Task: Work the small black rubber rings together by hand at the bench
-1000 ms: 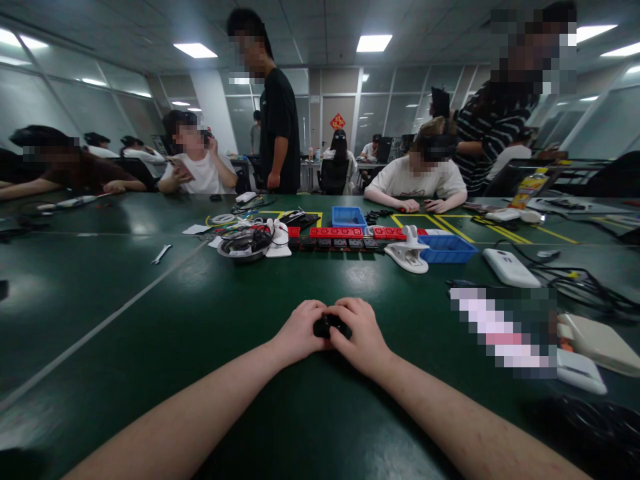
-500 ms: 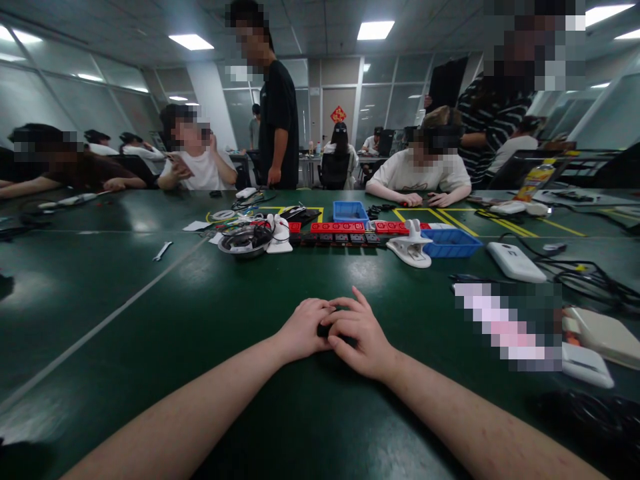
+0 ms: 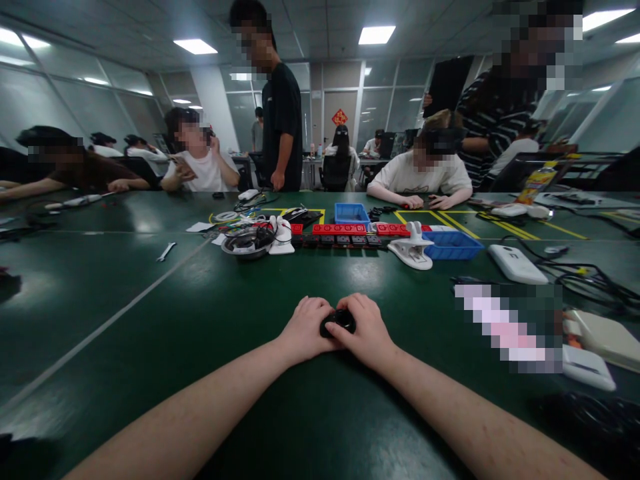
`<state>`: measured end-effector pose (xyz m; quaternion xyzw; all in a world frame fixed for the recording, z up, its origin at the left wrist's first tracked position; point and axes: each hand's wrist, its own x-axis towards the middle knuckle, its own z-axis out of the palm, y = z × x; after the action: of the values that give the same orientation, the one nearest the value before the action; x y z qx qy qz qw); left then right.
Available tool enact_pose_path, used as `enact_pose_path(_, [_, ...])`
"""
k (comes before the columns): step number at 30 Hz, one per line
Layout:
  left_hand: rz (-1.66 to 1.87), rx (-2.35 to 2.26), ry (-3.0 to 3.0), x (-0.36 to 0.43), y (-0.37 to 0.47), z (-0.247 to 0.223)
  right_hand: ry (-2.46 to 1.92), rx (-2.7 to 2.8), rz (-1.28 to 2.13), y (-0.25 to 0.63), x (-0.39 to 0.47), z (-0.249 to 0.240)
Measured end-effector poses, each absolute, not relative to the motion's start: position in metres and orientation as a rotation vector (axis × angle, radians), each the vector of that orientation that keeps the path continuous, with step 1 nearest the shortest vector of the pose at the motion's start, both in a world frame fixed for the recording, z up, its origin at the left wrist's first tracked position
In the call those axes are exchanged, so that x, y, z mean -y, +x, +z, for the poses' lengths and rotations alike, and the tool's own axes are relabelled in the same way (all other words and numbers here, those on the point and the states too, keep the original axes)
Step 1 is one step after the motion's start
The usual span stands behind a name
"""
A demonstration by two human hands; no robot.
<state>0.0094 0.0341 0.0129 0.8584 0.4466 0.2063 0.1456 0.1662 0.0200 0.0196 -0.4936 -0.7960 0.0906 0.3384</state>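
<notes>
In the middle of the near table, a small glossy black part (image 3: 345, 319) with a rounded, ring-like top sits between my two hands; its exact kind cannot be made out. My left hand (image 3: 307, 328) grips its left side, fingers curled and partly hidden behind it. Curled round the right side is my right hand (image 3: 367, 330), its thumb across the near edge of the part. The two hands touch at the front, low over the green table (image 3: 240, 400).
Ahead stand a metal bowl of cables (image 3: 247, 250), a red and black power strip (image 3: 345, 237), a white clip base (image 3: 413, 250) and a blue tray (image 3: 453, 245). A wrench (image 3: 167, 251) lies left; black coiled items (image 3: 585, 413) lie right. Several people are around the table.
My right hand's fingers, spread over the black part before, have closed round its right side, so its top now shows. My left hand stays nearly in place.
</notes>
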Motion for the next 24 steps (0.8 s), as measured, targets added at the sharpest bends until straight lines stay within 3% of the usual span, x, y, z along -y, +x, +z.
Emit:
enact_pose_path(16, [0.591,-1.124,2.527,-0.04,0.007,0.007,-0.864,2.209,0.269,0.163,-0.007,0.032])
enact_pose_path(24, [0.633,-1.146,2.497,-0.036,0.008,0.009,-0.907,2.122,0.218,0.165,-0.006,0.029])
